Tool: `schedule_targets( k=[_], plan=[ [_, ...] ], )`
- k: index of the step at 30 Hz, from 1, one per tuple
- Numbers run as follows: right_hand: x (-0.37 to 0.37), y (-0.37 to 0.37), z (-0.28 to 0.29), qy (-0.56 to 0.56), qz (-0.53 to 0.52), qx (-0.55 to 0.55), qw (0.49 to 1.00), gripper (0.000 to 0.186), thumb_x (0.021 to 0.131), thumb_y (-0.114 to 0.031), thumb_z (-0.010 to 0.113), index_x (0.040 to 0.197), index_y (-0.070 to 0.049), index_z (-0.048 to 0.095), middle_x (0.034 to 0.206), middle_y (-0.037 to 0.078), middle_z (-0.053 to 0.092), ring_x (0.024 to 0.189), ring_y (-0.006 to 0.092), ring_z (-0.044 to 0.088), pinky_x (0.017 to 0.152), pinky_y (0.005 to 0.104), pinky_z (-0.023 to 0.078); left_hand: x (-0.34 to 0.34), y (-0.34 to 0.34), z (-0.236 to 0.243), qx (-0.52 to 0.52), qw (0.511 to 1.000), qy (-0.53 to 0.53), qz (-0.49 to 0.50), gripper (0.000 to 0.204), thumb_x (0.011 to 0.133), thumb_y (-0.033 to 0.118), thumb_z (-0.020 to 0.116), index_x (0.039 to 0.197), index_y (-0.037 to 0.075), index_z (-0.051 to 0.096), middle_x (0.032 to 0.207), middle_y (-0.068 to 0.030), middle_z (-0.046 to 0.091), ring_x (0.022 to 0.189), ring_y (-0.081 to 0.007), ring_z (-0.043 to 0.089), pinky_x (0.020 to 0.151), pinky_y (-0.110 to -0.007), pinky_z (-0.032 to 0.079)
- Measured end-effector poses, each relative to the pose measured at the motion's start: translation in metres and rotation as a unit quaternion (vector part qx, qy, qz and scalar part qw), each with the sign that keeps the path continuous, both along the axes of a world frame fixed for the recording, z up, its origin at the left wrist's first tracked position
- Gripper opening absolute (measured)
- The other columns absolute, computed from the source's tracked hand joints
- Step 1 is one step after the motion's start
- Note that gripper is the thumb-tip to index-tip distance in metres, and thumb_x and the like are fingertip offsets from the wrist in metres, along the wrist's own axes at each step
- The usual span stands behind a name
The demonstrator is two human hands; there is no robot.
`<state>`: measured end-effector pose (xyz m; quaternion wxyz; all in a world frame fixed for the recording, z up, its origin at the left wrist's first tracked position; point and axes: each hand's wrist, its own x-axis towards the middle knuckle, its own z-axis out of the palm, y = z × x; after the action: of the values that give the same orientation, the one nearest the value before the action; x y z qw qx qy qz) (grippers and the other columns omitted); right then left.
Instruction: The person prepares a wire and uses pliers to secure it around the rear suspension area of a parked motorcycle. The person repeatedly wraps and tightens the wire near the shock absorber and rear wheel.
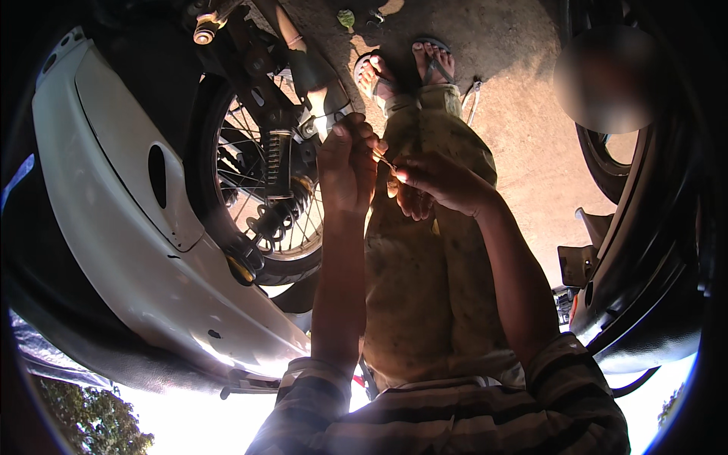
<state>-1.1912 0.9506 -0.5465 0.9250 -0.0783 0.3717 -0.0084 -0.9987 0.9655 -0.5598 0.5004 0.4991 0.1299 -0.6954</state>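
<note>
The left hand (pixel 347 163), its forearm reaching straight toward the far side, has curled fingers at one end of a thin, shiny, wire-like piece (pixel 385 160). The right hand (pixel 438 183), forearm slanting far and left, pinches the other end. The piece lies right of a black-tyred spoked wheel (pixel 203 155).

Shirt (pixel 455 425): dark, with pale stripes; short sleeves (pixel 567 383), likewise striped, ending near the elbow. Trousers (pixel 409 288): long, khaki, mottled with darker spots, reaching the ankles. Sandals (pixel 434 70), one pair: thong type, dark straps. Left hand (pixel 349 163), right hand (pixel 440 182): bare.
</note>
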Motion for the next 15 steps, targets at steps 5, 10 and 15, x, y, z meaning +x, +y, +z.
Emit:
schedule_targets(
  k=[5,10,15],
  plan=[
    [-0.003,0.006,-0.005,-0.009,-0.064,0.055,0.996,0.055,0.102,-0.05,0.059,0.119,0.002,0.063,0.089,0.014,0.075,0.078,0.0205,0.075,0.072,0.0335,0.062,0.0,-0.003,-0.005,0.012,1.0,0.004,-0.009,0.035,0.105,0.028,0.061,0.116,-0.005,0.063,0.092,-0.0086,0.07,0.082,-0.0179,0.069,0.08,-0.038,0.059],
    [0.0,0.006,-0.003,-0.002,-0.078,0.071,0.994,0.051,0.102,-0.045,0.061,0.119,0.003,0.062,0.089,0.015,0.075,0.085,0.0247,0.077,0.078,0.0359,0.063,0.003,0.0,-0.006,0.006,1.0,0.015,-0.025,0.034,0.105,0.026,0.06,0.115,-0.006,0.064,0.096,-0.0134,0.074,0.087,-0.0224,0.073,0.082,-0.041,0.062],
    [0.015,0.012,0.009,0.086,-0.104,0.064,0.989,0.041,0.105,-0.038,0.058,0.111,0.001,0.065,0.084,0.011,0.073,0.08,0.0213,0.076,0.076,0.0344,0.063,-0.003,0.007,-0.009,-0.006,0.999,-0.029,-0.025,0.036,0.103,0.025,0.063,0.119,-0.006,0.062,0.108,-0.0184,0.074,0.095,-0.0267,0.074,0.092,-0.044,0.06]
  ],
)
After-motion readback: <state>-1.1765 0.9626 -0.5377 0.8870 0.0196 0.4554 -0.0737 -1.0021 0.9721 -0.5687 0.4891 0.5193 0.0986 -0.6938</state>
